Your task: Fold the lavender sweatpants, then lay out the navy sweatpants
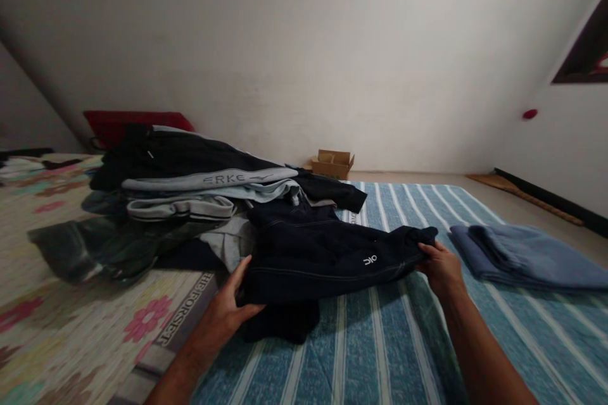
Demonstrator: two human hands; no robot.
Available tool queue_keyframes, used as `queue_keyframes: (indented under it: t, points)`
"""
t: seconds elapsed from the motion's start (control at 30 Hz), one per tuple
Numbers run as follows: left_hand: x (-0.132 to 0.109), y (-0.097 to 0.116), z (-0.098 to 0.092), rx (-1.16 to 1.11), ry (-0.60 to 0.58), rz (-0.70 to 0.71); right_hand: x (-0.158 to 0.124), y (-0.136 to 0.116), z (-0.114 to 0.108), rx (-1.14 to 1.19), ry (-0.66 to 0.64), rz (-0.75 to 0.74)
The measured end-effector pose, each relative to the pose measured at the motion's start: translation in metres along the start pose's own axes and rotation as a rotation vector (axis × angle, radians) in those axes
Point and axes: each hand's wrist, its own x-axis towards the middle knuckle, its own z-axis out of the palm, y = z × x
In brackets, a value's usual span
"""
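Dark navy trousers (pixel 327 253) with pale stitching and a small white logo stretch between my two hands over the striped bedding. My right hand (pixel 439 266) pinches the bunched end at the right. On the left, my left hand (pixel 232 307) has its thumb and fingers about the near edge of the cloth; some fingertips are hidden behind it. Part of the navy fabric hangs down onto the bedding below. The far side of the garment runs up against a heap of clothes (pixel 190 171), which includes black, grey and camouflage-like pieces.
Folded blue jeans (pixel 532 256) lie at the right on the blue striped sheet (pixel 370 342). A flowered cover (pixel 95 329) spreads over the left side. Beyond the bed stand an open cardboard box (pixel 332 168) and a red object (pixel 137 123), near the white wall.
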Motion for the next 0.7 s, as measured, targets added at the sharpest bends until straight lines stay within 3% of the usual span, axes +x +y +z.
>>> queue_keyframes:
  t: [0.13, 0.3, 0.47, 0.6, 0.63, 0.7]
  points:
    - [0.005, 0.003, -0.009, -0.190, -0.140, -0.069, -0.004, -0.012, -0.019, 0.136, 0.009, -0.020]
    - [0.007, 0.018, 0.002, -0.280, -0.153, -0.149, -0.010, -0.005, -0.024, 0.197, 0.002, 0.026]
    - [0.033, 0.031, 0.021, -0.038, 0.184, -0.225, -0.008, -0.007, -0.011, 0.159, -0.056, 0.097]
    - [0.062, 0.073, -0.004, 0.076, 0.439, -0.185, -0.009, -0.049, -0.007, 0.210, -0.101, -0.049]
    - [0.065, 0.087, -0.015, 0.129, 0.526, -0.127, -0.012, -0.061, -0.009, 0.227, -0.105, -0.101]
    - [0.064, 0.111, -0.034, 0.407, 0.748, 0.209, -0.023, -0.076, -0.018, 0.256, -0.099, -0.201]
